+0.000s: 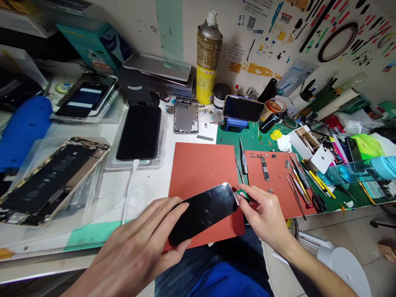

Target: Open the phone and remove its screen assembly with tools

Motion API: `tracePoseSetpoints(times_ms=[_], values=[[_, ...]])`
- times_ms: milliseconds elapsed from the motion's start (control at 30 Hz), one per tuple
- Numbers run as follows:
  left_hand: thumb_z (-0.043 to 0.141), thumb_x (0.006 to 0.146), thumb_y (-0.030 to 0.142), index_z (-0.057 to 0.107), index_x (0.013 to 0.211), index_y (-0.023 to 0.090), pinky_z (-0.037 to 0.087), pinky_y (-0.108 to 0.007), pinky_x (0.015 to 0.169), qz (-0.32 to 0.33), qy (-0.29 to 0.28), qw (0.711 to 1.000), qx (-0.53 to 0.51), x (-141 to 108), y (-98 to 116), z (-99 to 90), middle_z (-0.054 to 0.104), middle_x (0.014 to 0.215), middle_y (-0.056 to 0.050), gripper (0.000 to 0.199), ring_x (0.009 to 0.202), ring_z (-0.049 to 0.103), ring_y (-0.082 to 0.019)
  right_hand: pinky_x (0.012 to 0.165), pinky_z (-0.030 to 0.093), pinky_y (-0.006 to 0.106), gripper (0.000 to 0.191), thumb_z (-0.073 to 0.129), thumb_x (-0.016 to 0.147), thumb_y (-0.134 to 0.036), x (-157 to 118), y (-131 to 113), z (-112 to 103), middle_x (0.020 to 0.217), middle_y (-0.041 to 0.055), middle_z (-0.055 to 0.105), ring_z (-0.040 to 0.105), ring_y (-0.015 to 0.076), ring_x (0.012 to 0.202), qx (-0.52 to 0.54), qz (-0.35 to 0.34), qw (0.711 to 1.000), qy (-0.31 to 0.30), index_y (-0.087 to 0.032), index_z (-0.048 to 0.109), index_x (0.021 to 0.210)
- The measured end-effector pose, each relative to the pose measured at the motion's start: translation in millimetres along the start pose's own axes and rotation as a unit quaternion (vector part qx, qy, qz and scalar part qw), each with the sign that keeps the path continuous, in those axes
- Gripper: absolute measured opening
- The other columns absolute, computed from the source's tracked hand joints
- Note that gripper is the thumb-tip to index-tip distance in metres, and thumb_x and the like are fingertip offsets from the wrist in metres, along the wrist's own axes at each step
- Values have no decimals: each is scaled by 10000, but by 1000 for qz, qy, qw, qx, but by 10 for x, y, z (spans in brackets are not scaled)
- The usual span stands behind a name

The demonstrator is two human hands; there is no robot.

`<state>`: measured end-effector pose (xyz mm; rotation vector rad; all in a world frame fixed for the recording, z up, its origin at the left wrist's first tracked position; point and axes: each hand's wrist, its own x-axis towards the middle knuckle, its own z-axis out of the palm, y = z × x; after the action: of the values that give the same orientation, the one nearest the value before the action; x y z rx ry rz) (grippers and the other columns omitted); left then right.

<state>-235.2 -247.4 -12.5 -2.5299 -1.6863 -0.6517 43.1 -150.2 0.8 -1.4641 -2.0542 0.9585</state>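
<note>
A black phone (pixel 206 210) is held tilted above the near part of a red mat (pixel 202 165). My left hand (pixel 145 239) grips its left end, fingers along the far edge and thumb at the near edge. At the phone's right end, my right hand (pixel 262 210) pinches a small flat tool (pixel 236 197) whose thin tip touches the phone's edge. A green round part (pixel 243 194) shows by the right fingers. Just beyond the right hand lie a grey screwdriver (pixel 243 156) and thin metal tweezers (pixel 239 169).
A second red mat (pixel 278 185) bears a small circuit board (pixel 265 169), tweezers and scissors (pixel 318 202). Left are a cabled black phone (pixel 139 132) and an opened phone (pixel 55 177). Behind stand a spray can (pixel 208 62) and a propped phone (pixel 243 108).
</note>
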Motion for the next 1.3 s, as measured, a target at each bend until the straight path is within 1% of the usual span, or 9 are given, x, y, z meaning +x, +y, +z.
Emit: tracePoseSetpoints(times_ms=[233, 333, 433, 533, 633, 900, 1067, 1200, 1300], values=[[606, 977, 325, 594, 1366, 168, 669, -423, 820, -7, -12, 999, -33, -9, -8, -4, 759, 1252, -137, 419, 1115, 756, -310, 681, 567, 324, 333, 534, 1039, -223, -22, -52, 57, 939, 84, 791, 706, 202, 700, -79, -54, 995, 6, -164, 767, 1271], [605, 980, 314, 590, 1357, 158, 667, -419, 806, -3, -6, 999, -34, 10, -12, -11, 769, 1227, -136, 408, 1101, 760, -308, 702, 576, 335, 351, 516, 1036, -215, -23, -77, 62, 951, 99, 796, 727, 216, 734, -87, -53, 995, 1, -144, 768, 1269], [587, 990, 319, 582, 1360, 151, 668, -422, 790, 3, -2, 1000, -24, 20, -19, -15, 776, 1224, -142, 406, 1103, 766, -311, 648, 573, 328, 341, 560, 1025, -288, -13, -72, 33, 944, 89, 812, 703, 194, 646, -44, -7, 999, 4, -157, 789, 1243], [571, 997, 323, 582, 1359, 149, 672, -435, 803, 3, -6, 1000, -23, 8, -35, -11, 774, 1233, -150, 402, 1108, 769, -317, 554, 550, 306, 358, 630, 994, -401, 12, -45, 5, 736, 46, 780, 673, 183, 540, 40, 82, 996, -8, -167, 809, 1197], [569, 997, 335, 578, 1374, 148, 675, -452, 829, 5, -11, 1000, -19, -11, -49, 0, 771, 1253, -155, 420, 1119, 770, -325, 517, 542, 289, 412, 696, 942, -488, 34, -20, 2, 573, 7, 709, 667, 185, 494, 132, 159, 978, -27, -158, 810, 1160], [556, 964, 311, 577, 1357, 147, 686, -473, 822, 8, -18, 1000, -17, 13, -42, -11, 772, 1230, -166, 427, 1091, 780, -337, 544, 600, 299, 438, 796, 871, -536, -24, 12, -23, 625, 11, 724, 699, 195, 560, 221, 204, 954, -12, -169, 797, 1109], [542, 913, 280, 585, 1351, 190, 683, -420, 824, -22, -39, 998, -47, 48, -28, -68, 764, 1246, -118, 449, 1080, 781, -312, 545, 599, 284, 430, 806, 891, -514, -129, 67, -28, 845, 43, 789, 707, 177, 612, 228, 184, 956, 25, -198, 784, 1181], [586, 926, 329, 578, 1340, 224, 670, -351, 741, -41, -63, 993, -90, 100, -40, -140, 766, 1220, -80, 428, 1041, 787, -283, 571, 584, 266, 339, 733, 979, -472, -223, 107, -12, 764, 24, 748, 678, 161, 622, 184, 135, 972, 57, -222, 797, 1199], [566, 985, 407, 592, 1329, 253, 649, -311, 663, -47, -72, 990, -111, 131, -71, -187, 777, 1185, -63, 377, 954, 800, -242, 607, 598, 275, 293, 707, 1003, -444, -269, 118, -17, 804, 32, 756, 690, 163, 649, 166, 103, 977, 84, -235, 800, 1187]])
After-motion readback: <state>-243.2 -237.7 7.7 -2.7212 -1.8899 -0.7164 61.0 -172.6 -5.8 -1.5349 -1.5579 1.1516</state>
